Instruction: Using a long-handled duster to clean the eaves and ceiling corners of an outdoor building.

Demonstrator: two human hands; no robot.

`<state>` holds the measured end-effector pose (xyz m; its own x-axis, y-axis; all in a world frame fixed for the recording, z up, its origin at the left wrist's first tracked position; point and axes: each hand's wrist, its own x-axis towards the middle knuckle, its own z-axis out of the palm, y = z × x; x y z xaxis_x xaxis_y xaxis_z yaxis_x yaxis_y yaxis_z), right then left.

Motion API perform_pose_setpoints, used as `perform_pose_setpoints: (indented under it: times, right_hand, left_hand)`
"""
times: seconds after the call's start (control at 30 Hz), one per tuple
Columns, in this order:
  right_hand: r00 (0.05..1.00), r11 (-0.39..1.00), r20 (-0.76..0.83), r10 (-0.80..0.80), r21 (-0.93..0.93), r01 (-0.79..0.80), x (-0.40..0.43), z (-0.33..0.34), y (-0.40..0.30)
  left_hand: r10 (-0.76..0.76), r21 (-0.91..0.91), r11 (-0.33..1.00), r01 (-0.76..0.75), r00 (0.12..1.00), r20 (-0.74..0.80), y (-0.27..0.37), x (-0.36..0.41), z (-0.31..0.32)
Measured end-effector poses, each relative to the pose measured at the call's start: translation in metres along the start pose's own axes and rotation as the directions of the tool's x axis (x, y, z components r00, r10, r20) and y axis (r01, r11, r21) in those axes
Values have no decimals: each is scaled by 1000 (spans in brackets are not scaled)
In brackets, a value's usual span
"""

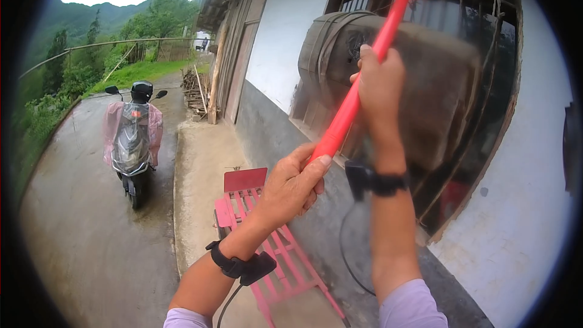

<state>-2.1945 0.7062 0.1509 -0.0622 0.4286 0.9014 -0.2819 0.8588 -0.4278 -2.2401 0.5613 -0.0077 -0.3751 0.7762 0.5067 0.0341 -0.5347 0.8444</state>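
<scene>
A long red pole [345, 114] slants from the middle of the view up past the top edge, so its far end is out of sight. My left hand [295, 182] grips its lower end. Higher up the shaft, my right hand [381, 79] is closed around it. Behind the right hand, a large dark basket-like container [432, 73] with bands around one end sits against a barred window [489, 114]. Both wrists wear black strapped devices with cables. Below my left hand stands a pink metal hand cart [284, 259] with a slatted bed.
A scooter [132, 141] with a pink rain cover stands on the wet concrete at left. Stacked firewood [195, 93] and a wooden post [217, 73] are by the plank wall. A bamboo rail [123, 42] crosses the yard's far side. The house wall [533, 218] rises close on the right.
</scene>
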Motion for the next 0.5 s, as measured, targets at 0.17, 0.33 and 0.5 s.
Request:
perform_pose_setpoints:
  times: [0.17, 0.33, 0.5]
  right_hand:
    - [999, 999, 15, 32, 5, -32, 16, 41, 50]
    - [993, 973, 99, 69, 214, -89, 11, 85, 69]
    - [981, 905, 186, 53, 407, -126, -21, 103, 88]
  left_hand:
    - [-22, 41, 999, 24, 999, -37, -10, 33, -30]
    - [-17, 40, 999, 24, 988, -154, -18, 42, -68]
    - [30, 148, 989, -1, 980, -198, -47, 23, -101]
